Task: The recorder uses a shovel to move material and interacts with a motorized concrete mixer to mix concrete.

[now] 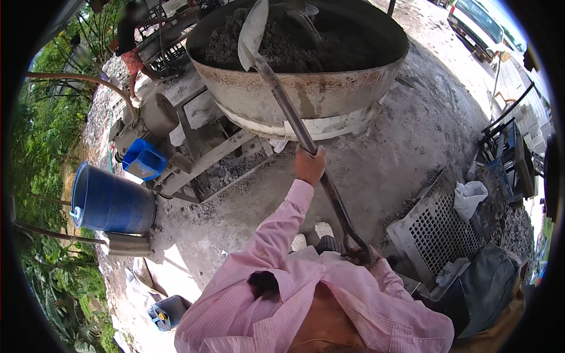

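A long-handled shovel (287,109) runs from my body up to a big round mixer drum (347,88) with a rusty rim. My left hand (311,166) is wrapped around the middle of its shaft. At the lower end, by my waist, my right hand (364,256) is closed on the handle and partly covered by it. The pale, mortar-coated shovel blade (253,35) is tilted up over the drum's near rim. Inside the drum lies a grey, crumbly mix (226,47), with a mixing paddle (303,23) partly in view.
Left of the drum are a metal frame (206,162), a motor (160,115), a cut blue container (144,159) and a blue barrel (115,197). A perforated grate (438,229) and white bag (469,199) lie on the right. Another person (128,35) stands at far left.
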Demonstrator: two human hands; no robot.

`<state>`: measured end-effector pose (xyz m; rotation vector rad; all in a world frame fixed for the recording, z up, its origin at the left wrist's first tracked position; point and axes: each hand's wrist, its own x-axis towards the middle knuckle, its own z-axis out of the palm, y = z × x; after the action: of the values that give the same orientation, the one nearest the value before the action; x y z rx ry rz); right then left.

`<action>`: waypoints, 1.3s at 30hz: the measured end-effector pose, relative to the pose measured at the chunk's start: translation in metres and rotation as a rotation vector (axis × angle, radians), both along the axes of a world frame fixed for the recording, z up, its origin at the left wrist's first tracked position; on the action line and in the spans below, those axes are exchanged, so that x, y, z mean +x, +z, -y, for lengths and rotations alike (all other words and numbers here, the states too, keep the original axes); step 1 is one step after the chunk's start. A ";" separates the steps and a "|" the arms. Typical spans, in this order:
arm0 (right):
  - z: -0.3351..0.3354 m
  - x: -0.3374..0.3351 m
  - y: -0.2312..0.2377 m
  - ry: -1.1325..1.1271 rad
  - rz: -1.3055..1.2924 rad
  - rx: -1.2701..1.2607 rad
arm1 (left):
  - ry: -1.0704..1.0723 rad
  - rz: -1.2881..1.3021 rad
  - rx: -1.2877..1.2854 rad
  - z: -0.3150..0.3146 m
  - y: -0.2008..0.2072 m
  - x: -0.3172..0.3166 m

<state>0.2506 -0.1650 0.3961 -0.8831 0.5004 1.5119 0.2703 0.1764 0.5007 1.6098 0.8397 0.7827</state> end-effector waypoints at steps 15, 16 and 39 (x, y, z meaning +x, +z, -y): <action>0.127 0.053 -0.109 0.331 1.353 -0.097 | -0.297 0.291 -0.321 0.059 0.021 0.002; 0.131 0.064 -0.112 0.186 1.421 -0.352 | -0.273 0.293 -0.320 0.065 0.016 0.003; 0.020 0.183 0.254 0.163 2.056 0.163 | 0.283 0.442 -1.389 0.110 -0.151 -0.009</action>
<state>0.4333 -0.1846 0.6500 -1.7786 -1.1790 0.1566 0.2613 0.0660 0.3497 0.0860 0.9380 0.4761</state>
